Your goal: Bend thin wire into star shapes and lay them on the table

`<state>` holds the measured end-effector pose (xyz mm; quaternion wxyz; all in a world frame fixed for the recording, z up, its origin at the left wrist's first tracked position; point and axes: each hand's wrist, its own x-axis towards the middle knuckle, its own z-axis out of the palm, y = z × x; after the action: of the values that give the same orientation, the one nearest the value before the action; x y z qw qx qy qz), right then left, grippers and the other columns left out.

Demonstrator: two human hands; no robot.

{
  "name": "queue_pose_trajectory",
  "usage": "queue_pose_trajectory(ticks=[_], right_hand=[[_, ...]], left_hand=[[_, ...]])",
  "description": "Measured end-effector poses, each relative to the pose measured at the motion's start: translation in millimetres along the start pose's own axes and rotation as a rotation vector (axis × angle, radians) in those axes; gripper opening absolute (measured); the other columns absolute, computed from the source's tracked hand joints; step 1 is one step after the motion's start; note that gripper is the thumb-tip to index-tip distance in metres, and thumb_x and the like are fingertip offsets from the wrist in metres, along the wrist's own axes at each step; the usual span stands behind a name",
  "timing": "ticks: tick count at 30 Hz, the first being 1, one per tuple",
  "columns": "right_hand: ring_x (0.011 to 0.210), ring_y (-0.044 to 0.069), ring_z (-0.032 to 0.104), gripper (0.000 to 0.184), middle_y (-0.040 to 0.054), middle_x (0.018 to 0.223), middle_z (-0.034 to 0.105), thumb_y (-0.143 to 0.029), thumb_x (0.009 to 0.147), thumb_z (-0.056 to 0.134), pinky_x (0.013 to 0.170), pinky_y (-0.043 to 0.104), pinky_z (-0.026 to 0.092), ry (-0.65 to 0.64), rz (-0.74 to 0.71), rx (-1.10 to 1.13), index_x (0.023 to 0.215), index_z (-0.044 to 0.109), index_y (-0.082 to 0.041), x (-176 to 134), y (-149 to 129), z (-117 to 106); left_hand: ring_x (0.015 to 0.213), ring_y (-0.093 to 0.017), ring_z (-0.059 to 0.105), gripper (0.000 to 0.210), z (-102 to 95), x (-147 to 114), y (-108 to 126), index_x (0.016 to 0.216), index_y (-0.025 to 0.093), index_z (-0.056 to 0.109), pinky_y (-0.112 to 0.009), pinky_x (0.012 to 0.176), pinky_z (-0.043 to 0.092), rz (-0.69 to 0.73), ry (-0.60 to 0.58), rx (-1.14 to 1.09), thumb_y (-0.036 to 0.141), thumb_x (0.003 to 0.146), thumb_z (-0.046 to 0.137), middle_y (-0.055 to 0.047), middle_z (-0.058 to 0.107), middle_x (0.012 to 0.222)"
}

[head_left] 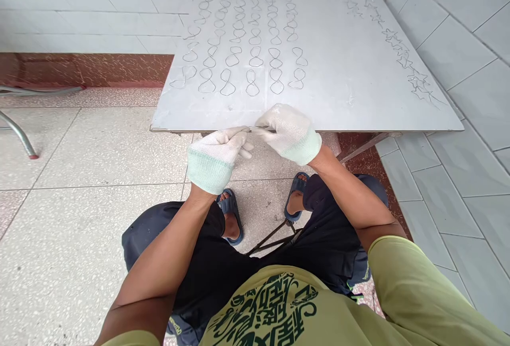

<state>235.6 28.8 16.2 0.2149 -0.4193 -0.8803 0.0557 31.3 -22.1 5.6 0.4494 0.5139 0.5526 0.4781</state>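
Observation:
Both my hands wear white knit gloves with pale green cuffs and meet at the table's front edge. My left hand (223,146) is closed in a pinch, its thumb and forefinger on a short bit of thin wire that barely shows. My right hand (290,128) is also pinched, gripping the same wire from the other side; most of it is hidden by the fingers. Just beyond them, wire figure-eights (252,83) lie in several rows on the white tabletop (326,80).
Along the table's right side lies a line of star-shaped wire pieces (402,56). Tiled walls (442,69) stand behind and to the right. A metal chair leg (19,133) is on the floor at left. My knees are below the table's front edge.

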Motion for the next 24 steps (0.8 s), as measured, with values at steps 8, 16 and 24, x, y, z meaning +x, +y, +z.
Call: queue_pose_trajectory(ticks=[8, 16, 24], right_hand=[[0.109, 0.033, 0.073, 0.048, 0.0135, 0.106, 0.085, -0.035, 0.125, 0.045, 0.101, 0.046, 0.049, -0.055, 0.01, -0.228, 0.109, 0.088, -0.022, 2, -4, 2], [0.124, 0.033, 0.076, 0.027, 0.012, 0.13, 0.085, -0.037, 0.12, 0.063, 0.112, 0.046, 0.057, 0.041, 0.075, -0.061, 0.13, 0.084, -0.024, -1, 0, -4], [0.114, 0.032, 0.076, 0.038, 0.0115, 0.113, 0.087, -0.027, 0.12, 0.051, 0.106, 0.047, 0.052, -0.025, -0.026, -0.05, 0.113, 0.088, -0.024, 3, 2, 2]], left_hand=[[0.073, -0.02, 0.08, 0.04, 9.1, -3, -6, 0.112, 0.015, 0.09, -0.035, 0.073, 0.066, -0.023, -0.005, -0.027, 0.05, 0.092, 0.086, -0.008, 0.088, 0.09], [0.075, -0.022, 0.083, 0.033, 10.1, -7, 1, 0.104, 0.018, 0.088, -0.037, 0.078, 0.069, -0.028, 0.033, -0.002, 0.049, 0.096, 0.082, -0.007, 0.088, 0.089], [0.075, -0.022, 0.084, 0.041, 16.0, -10, -1, 0.104, 0.018, 0.087, -0.037, 0.079, 0.069, -0.015, 0.057, -0.005, 0.057, 0.093, 0.084, -0.007, 0.089, 0.089]])
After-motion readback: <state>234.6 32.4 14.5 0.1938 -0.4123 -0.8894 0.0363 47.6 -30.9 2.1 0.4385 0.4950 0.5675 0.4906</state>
